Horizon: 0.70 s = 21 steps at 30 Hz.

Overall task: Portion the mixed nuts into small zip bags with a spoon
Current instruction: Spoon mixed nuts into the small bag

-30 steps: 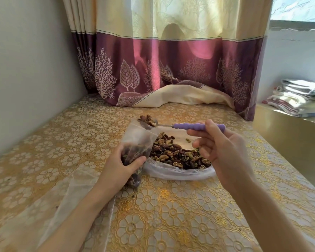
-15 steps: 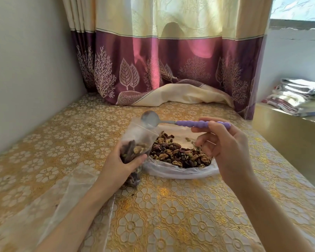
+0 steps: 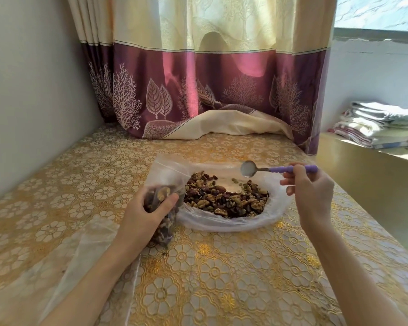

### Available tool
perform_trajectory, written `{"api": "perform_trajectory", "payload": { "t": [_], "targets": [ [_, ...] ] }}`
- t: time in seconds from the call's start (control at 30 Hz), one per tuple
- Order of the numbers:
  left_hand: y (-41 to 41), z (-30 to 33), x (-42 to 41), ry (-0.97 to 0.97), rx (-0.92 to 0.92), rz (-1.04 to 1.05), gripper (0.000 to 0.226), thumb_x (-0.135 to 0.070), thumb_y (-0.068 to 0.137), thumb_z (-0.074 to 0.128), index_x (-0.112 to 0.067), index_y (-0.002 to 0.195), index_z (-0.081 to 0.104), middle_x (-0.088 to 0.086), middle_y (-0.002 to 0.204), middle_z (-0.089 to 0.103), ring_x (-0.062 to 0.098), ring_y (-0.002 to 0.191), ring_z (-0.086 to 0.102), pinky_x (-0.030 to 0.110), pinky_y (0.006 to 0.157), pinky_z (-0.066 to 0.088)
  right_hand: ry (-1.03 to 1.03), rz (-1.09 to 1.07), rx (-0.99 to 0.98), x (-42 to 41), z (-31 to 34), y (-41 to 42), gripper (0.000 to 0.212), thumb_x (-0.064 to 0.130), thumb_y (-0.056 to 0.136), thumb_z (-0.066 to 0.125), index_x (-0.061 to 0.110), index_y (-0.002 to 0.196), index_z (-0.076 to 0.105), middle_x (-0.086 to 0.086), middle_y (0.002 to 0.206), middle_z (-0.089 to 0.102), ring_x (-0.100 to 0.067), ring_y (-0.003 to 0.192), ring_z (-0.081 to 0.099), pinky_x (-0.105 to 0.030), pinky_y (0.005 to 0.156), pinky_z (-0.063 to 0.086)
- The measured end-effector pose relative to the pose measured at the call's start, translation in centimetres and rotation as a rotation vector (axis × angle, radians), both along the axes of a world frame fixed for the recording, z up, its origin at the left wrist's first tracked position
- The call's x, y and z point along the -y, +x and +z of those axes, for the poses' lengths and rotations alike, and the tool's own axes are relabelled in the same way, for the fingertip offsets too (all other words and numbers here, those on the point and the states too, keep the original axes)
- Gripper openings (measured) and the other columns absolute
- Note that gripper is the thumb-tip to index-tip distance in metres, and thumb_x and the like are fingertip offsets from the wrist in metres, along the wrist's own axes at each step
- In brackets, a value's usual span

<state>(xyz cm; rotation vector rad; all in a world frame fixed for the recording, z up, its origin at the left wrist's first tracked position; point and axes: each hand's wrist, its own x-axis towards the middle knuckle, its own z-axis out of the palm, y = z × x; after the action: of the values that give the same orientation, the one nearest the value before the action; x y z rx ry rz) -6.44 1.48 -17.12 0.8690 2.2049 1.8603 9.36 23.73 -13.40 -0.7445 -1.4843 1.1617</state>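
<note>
The small zip bag (image 3: 161, 208), already holding some nuts, stands on the worktop (image 3: 222, 278) just left of the big open bag (image 3: 222, 222) where the mixed nuts (image 3: 226, 198) lie heaped. Its soft mouth could sag or fold shut, so a loaded spoon might tip nuts onto the cloth; a loose squeeze could also let it topple. The left hand (image 3: 146, 212) grips the small bag, fingers and thumb curled round its middle. The right hand (image 3: 312, 191) pinches the purple handle of the spoon (image 3: 276, 169), whose empty bowl hovers above the heap's far side.
</note>
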Motion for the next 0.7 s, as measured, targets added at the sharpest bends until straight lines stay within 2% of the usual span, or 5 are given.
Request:
{"api": "perform_trajectory", "payload": {
  "t": [0.1, 0.17, 0.27, 0.47, 0.7],
  "targets": [
    [0.0, 0.0, 0.0, -0.005, 0.005, -0.001, 0.043, -0.056, 0.060, 0.065, -0.030, 0.094, 0.060, -0.002, 0.096, 0.067, 0.015, 0.089, 0.064, 0.045, 0.081, 0.054, 0.188, -0.056, 0.144, 0.1, -0.1, 0.0, 0.022, 0.012, 0.087, 0.051, 0.027, 0.074, 0.061, -0.004, 0.080, 0.073, -0.019, 0.067, 0.066, -0.047, 0.069, 0.052],
    [0.0, -0.1, 0.0, -0.009, 0.008, -0.002, 0.045, -0.057, 0.059, 0.065, -0.029, 0.094, 0.060, -0.001, 0.096, 0.067, 0.016, 0.090, 0.064, 0.045, 0.081, 0.054, 0.285, -0.073, 0.228, 0.4, 0.0, 0.0, 0.027, 0.012, 0.087, 0.052, 0.032, 0.069, 0.056, -0.005, 0.082, 0.072, -0.027, 0.074, 0.065, -0.046, 0.076, 0.051],
    [-0.1, -0.1, 0.0, -0.006, 0.014, -0.009, 0.043, -0.055, 0.060, 0.066, -0.029, 0.094, 0.060, 0.000, 0.097, 0.067, 0.017, 0.091, 0.064, 0.046, 0.082, 0.053, 0.332, -0.056, 0.284, 0.4, 0.1, 0.1, 0.029, 0.010, 0.086, 0.053, 0.033, 0.069, 0.052, -0.007, 0.078, 0.072, -0.029, 0.070, 0.063, -0.043, 0.072, 0.051],
    [-0.2, -0.3, 0.0, -0.009, 0.003, 0.000, 0.046, -0.055, 0.061, 0.066, -0.027, 0.097, 0.061, -0.001, 0.098, 0.067, 0.015, 0.092, 0.064, 0.043, 0.083, 0.053, 0.235, -0.008, 0.197, -0.1, 0.3, 0.5, 0.027, 0.007, 0.083, 0.049, 0.026, 0.068, 0.060, -0.017, 0.072, 0.070, -0.047, 0.068, 0.054, -0.055, 0.062, 0.048],
    [-0.3, -0.4, -0.1, -0.016, -0.024, 0.002, 0.043, -0.056, 0.061, 0.063, -0.031, 0.095, 0.060, -0.004, 0.096, 0.066, 0.011, 0.090, 0.063, 0.029, 0.073, 0.051, 0.047, -0.012, 0.120, -0.6, 0.3, 0.5, 0.043, 0.011, 0.084, 0.047, 0.025, 0.047, 0.065, -0.019, 0.072, 0.070, -0.017, 0.053, 0.046, -0.044, 0.067, 0.037]
  ]
}}
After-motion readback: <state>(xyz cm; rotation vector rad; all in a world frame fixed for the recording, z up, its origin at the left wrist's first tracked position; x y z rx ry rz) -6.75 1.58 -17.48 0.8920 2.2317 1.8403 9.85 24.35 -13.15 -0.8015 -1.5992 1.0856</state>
